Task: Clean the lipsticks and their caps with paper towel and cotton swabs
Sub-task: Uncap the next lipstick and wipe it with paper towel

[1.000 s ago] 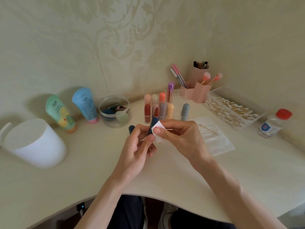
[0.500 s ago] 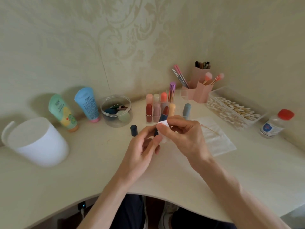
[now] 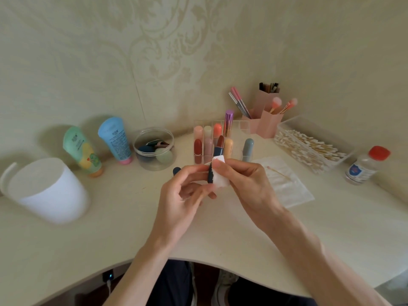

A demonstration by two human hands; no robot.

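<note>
Near edge: I see bare cream desk (image 3: pixel 110 228) across the front.
Left: a white plastic bin (image 3: pixel 48 191) blocks me.
Back wall: green tube (image 3: pixel 81 151), blue tube (image 3: pixel 116 140), clear round jar (image 3: pixel 154 149), clear lipstick rack (image 3: pixel 199 129) and pink brush holders (image 3: pixel 268 127) stand in a row.
Right: clear cotton-swab box (image 3: pixel 309 149), red-capped clear bottle (image 3: pixel 364 166).

The person wears dark trousers (image 3: pixel 174 283) and a pale patterned shoe (image 3: pixel 223 288).
</note>
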